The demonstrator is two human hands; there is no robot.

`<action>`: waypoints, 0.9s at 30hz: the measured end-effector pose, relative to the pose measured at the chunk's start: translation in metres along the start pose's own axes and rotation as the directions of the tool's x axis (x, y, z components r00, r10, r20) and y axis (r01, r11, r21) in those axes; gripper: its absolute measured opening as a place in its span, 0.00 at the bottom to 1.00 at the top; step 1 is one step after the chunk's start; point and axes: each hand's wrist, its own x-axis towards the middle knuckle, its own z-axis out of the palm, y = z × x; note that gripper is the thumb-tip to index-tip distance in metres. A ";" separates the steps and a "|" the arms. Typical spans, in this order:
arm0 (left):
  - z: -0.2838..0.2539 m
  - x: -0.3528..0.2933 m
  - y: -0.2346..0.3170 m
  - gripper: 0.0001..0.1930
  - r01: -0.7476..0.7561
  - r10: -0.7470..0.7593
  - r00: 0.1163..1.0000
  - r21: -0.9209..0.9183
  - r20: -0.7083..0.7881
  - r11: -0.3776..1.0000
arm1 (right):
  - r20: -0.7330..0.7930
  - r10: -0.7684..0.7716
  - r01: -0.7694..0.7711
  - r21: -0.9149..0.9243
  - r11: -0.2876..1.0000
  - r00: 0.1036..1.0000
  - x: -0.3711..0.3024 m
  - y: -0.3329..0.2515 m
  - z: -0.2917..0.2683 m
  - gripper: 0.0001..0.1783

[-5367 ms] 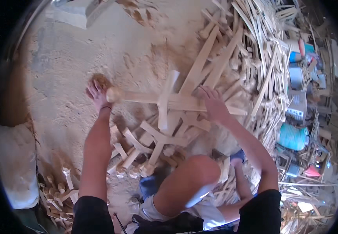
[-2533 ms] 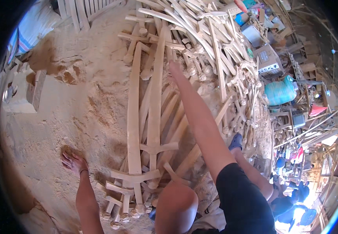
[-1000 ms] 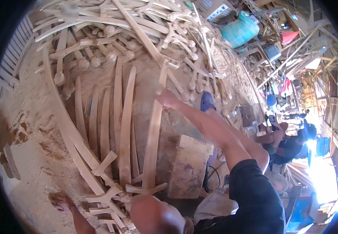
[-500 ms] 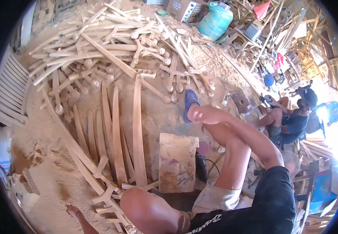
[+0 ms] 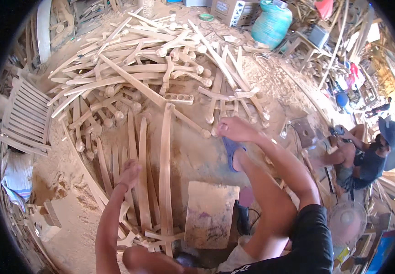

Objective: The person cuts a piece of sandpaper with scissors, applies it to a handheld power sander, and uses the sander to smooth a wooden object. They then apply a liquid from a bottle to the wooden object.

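A long, pale wooden sword-shaped piece (image 5: 165, 173) lies on the dusty, sand-coloured floor (image 5: 197, 153), between the person's 2 hands. Its long axis runs from the floor's near edge, by the bent knee, away toward the far edge. The left hand (image 5: 130, 174) is nearer, just left of the piece, over a narrow, tapered wooden blade (image 5: 142, 182). Its fingers appear curled together; contact with the blade cannot be told. The right hand (image 5: 235, 129) is right of the piece, well apart from it, above a blue rubber clog (image 5: 232, 153). Its fingers bend inward; whether they grip anything cannot be told.

Containers: toward the floor's far edge stand a brown-and-white cardboard carton (image 5: 234, 13) and, just right of it, a rounded turquoise plastic sack (image 5: 272, 27). Contents of both are not visible.
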 end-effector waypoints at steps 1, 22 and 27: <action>0.021 0.036 0.024 0.29 -0.091 0.060 0.985 0.196 0.163 0.976 | -0.025 0.052 -0.051 0.015 0.999 0.998 0.016 0.010 -0.003 0.17; 0.239 0.178 0.251 0.29 0.433 -0.487 0.722 -0.229 -0.492 0.872 | -0.497 -0.103 0.172 0.095 0.980 0.861 0.442 0.064 -0.119 0.37; 0.154 0.282 0.313 0.31 0.031 -0.543 0.717 -0.759 -0.437 0.651 | -0.545 -0.505 0.493 -0.183 0.851 0.669 0.421 0.006 -0.117 0.18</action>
